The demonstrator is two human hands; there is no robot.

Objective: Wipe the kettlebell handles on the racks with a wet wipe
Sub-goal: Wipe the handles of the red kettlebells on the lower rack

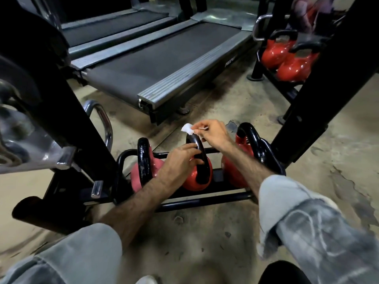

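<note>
Low black rack (205, 198) sat on the concrete floor (307, 160) w/ three red kettlebells in a row. Middle kettlebell (202, 179) stood near the rack's center, its black handle (198, 149) arching upward. Left hand (178, 161) gripped that handle, fingers curled round its near side, thumb on the other. Right hand (213, 133) was just beyond and above the handle top, thumb & fingertips pinching a small white wet wipe (187, 128); wipe stuck out to the left of the fingers, just above the handle's top; can't tell if it touched. Left kettlebell (141, 175) sat at the rack's left end, pinker/duller, black handle upright. Right kettlebell (235, 171) sat toward the rack's right end, partly behind the right forearm, glossy black handle curving up. Both forearms bare, pale grey sleeves pushed up.

Beyond the rack: treadmill (164, 58) running diagonally, a second one behind it at top left. At top right, another rack (272, 74) held two more red kettlebells (287, 56) side by side. Black upright post (328, 89) crossed the right side; black & chrome machine frame (51, 119) filled the left.
</note>
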